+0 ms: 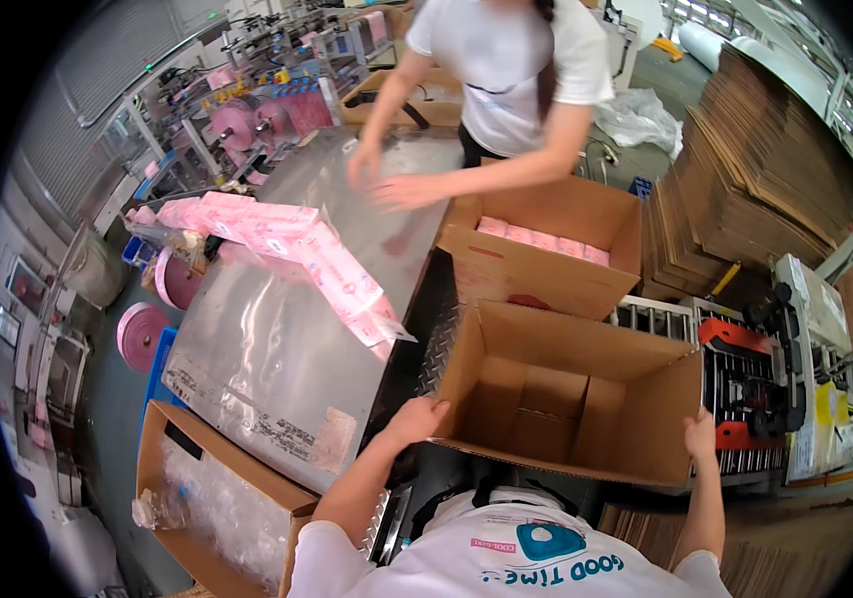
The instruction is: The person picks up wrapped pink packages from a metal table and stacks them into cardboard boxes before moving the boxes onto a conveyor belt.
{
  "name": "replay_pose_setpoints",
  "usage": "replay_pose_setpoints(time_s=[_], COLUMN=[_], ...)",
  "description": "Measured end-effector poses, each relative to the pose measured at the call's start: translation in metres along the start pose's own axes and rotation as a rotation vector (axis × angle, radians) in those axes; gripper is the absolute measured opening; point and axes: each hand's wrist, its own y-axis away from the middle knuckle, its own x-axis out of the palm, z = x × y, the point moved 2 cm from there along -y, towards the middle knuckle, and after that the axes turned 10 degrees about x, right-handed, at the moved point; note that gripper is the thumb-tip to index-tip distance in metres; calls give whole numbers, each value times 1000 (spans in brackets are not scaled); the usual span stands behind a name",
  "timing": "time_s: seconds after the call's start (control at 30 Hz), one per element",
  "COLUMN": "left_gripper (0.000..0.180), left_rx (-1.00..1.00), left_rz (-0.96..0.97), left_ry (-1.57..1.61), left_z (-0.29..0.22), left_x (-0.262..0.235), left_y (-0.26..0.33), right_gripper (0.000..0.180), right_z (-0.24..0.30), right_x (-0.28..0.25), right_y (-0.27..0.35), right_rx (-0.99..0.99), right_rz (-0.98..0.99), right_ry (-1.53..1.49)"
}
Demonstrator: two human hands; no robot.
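An open, empty cardboard box point(636, 364) stands in front of me, its inner floor flaps showing. My left hand point(421, 419) grips its left wall near the front corner, and my right hand point(701, 436) is closed on the right wall. Just beyond it is a second cardboard box point(546, 274), partly filled with pink packs point(543, 240). To the left, a line of pink-wrapped packs point(277, 231) bends across a metal table point(277, 349), its near end close to the table's right edge. Across the table a person in a white shirt point(506, 70) holds blurred hands over the metal top.
A box of clear plastic point(227, 508) sits at the lower left. Rollers point(656, 317) lead right to a machine with red parts point(735, 339). Flattened cardboard point(745, 169) is stacked at the far right. Pink reels point(140, 337) and machinery point(257, 120) occupy the left.
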Motion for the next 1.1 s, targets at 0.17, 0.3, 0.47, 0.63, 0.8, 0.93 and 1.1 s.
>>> replay_pose_setpoints(time_s=[0.17,0.3,0.47,0.63,0.8,0.93,1.1], left_gripper=[54,71,81,67,49,41,30], left_rx=[-479,-946,-770,-714,-513,-187,-208], left_rz=[-29,-380,-719,-767,-659,-1131,-791], left_ry=[830,771,1201,1413,1216,472,124], left_z=[108,165,201,135,89,83,29], left_x=[42,94,128,99,36,21,12], left_y=[2,19,53,94,122,119,87], right_gripper=[24,25,27,28,25,28,33], right_z=[-68,5,57,87,67,90,82], right_x=[1,48,125,132,118,103,133], right_y=[-33,-19,3,29,9,7,0], right_rx=[268,328,274,271,152,236,49], right_rz=[38,217,287,367,468,576,419], right_ry=[-209,-295,-31,-74,-35,12,177])
